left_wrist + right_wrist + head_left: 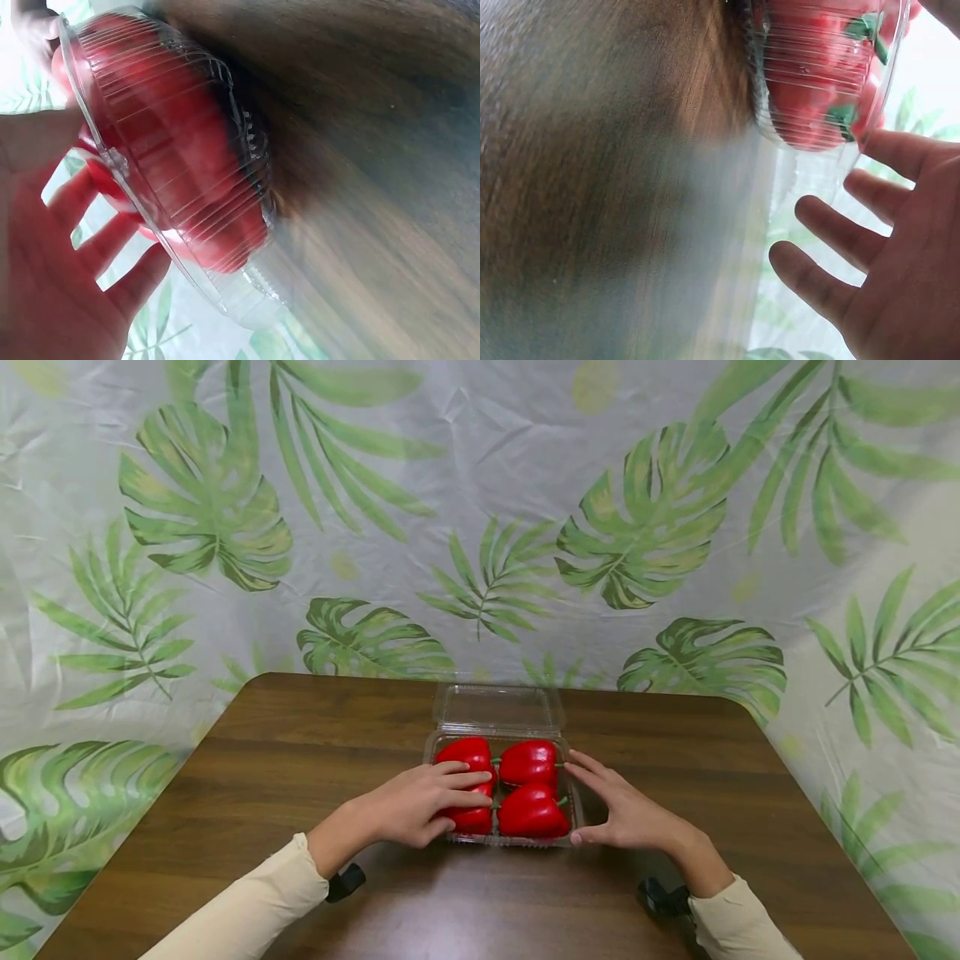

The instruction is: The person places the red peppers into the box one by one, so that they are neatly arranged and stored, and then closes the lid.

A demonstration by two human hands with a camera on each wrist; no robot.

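Observation:
A clear plastic clamshell container [572,814] sits on the table with its lid [498,707] folded back behind it. Several glossy red bell peppers with green stems fill it, among them a front right pepper [531,812] and a back right pepper [528,762]. My left hand [423,800] lies over the left-hand peppers, partly hiding them, fingers fairly straight and thumb by the front rim. In the left wrist view, its fingers reach past the container wall [172,142]. My right hand [626,810] is at the container's right side, fingers spread, thumb near the front right corner.
The brown wooden table [315,718] extends around the container, its far edge against a leaf-printed cloth [480,468]. Each wrist wears a dark camera mount, the left mount [347,883] and the right mount [663,897], close above the table.

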